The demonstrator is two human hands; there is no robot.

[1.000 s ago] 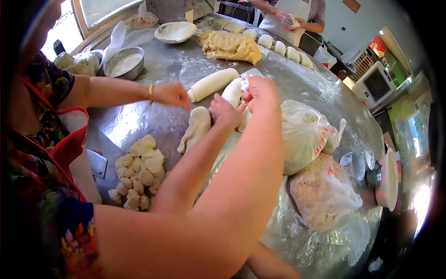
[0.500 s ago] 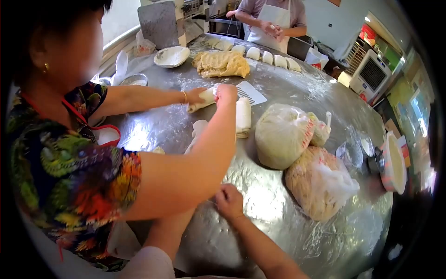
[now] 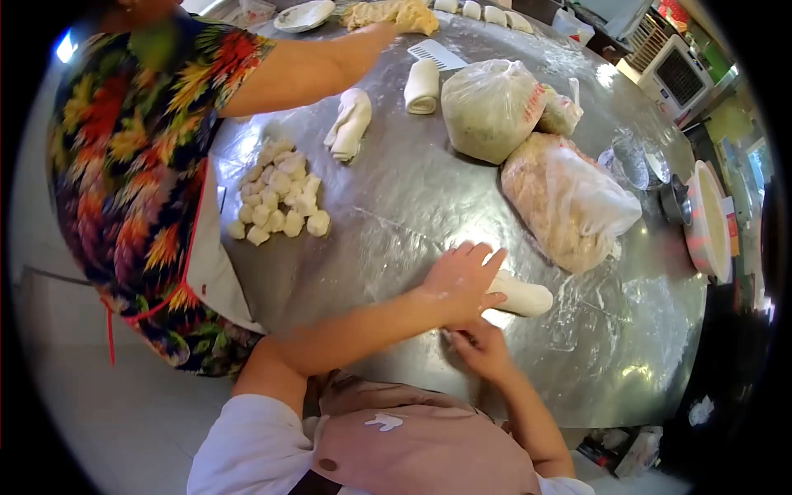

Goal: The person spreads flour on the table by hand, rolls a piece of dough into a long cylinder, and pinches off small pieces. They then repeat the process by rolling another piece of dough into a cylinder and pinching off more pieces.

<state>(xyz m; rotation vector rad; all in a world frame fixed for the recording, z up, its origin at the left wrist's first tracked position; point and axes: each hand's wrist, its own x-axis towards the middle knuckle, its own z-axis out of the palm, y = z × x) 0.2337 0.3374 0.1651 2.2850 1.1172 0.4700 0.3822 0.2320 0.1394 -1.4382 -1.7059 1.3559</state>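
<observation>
A smooth white dough roll [image 3: 523, 296] lies on the metal table near its front edge. Spread fingers of my left hand [image 3: 464, 283] rest at the roll's left end, palm down. Just below it is my right hand [image 3: 483, 346], with its fingers curled together; what they hold, if anything, is hidden. Farther up the table are a folded dough strip [image 3: 351, 124] and another white roll [image 3: 422, 86], beside a white slotted scraper [image 3: 436, 55].
A co-worker in a floral top [image 3: 148, 165] stands at the left, one arm over the table. Small dough pieces [image 3: 280, 194] are heaped nearby. Bagged pale dough [image 3: 492, 107] and bagged brownish dough [image 3: 565, 202] sit right of centre. A large basin [image 3: 707, 223] is at the right.
The view has tilted down. My left hand has come out from under the co-worker's arm onto a dough roll. The co-worker's arm has drawn back, uncovering the dough pieces.
</observation>
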